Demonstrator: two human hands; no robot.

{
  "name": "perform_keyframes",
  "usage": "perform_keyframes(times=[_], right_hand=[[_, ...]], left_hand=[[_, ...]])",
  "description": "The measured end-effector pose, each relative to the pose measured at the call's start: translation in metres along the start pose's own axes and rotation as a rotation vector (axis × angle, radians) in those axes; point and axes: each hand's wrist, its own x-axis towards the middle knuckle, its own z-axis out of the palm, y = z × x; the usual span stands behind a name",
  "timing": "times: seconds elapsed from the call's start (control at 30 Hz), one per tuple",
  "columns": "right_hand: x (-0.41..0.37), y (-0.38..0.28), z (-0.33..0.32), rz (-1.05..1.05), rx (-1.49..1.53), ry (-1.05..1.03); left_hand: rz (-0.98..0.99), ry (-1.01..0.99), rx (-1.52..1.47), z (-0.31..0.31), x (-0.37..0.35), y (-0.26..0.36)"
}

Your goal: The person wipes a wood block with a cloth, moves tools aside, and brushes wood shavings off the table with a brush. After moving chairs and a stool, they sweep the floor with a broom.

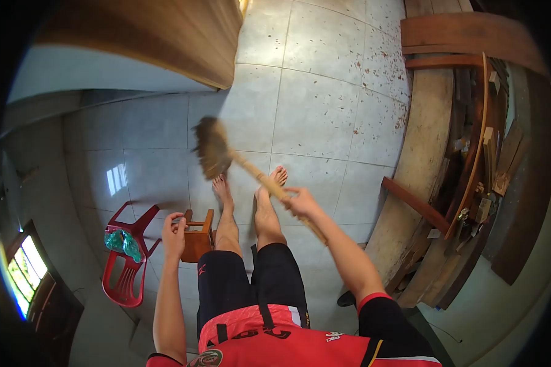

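A broom point(213, 148) with a pale bamboo-like handle slants across the floor in front of my feet, its brown bristle head raised or resting left of centre, slightly blurred. My right hand point(301, 202) is wrapped round the handle near its upper end. With fingers curled and partly apart, my left hand point(174, 232) hangs beside a small wooden stool point(197, 242) and holds nothing. Brown flakes of debris point(382, 79) lie scattered over the tiled floor point(312, 131) at the upper right, away from the bristles.
Long wooden planks point(413, 153) and boards are piled along the right side. A red plastic chair point(126, 278) with a green bag point(123, 243) on it stands at the left. A brown curtain point(183, 37) hangs at the upper left.
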Motion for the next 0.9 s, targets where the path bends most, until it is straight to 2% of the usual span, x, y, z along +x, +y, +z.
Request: perform_keyframes(times=[0.07,0.13,0.27,0.33,0.5,0.6,0.73,0.83,0.9], right_hand=[[-0.003,-0.009,-0.06,0.052,0.013,0.118],[-0.015,-0.012,-0.11,0.007,0.015,0.206],[-0.04,-0.005,-0.174,-0.058,0.089,0.417],[-0.045,0.014,-0.184,-0.135,0.087,0.534],[-0.121,0.019,-0.159,-0.195,0.331,0.547],[-0.164,-0.001,-0.139,-0.184,0.473,0.459],[-0.155,-0.028,-0.116,-0.16,0.727,0.196],[-0.086,-0.058,-0.106,-0.243,0.737,0.049],[-0.013,-0.076,-0.104,-0.33,0.53,0.116]], left_hand=[[0.014,-0.01,0.015,0.03,-0.007,0.021],[0.083,-0.032,0.096,0.063,-0.015,0.044],[0.157,-0.108,0.122,0.117,-0.016,0.095],[0.192,-0.141,0.114,0.135,-0.01,0.117],[0.277,-0.211,0.131,0.165,0.011,0.164],[0.225,-0.298,0.098,0.179,0.029,0.188],[0.099,-0.51,-0.043,0.216,0.068,0.211],[-0.258,-0.588,-0.139,0.254,0.089,0.256],[-0.341,-0.517,-0.097,0.28,0.107,0.277]])
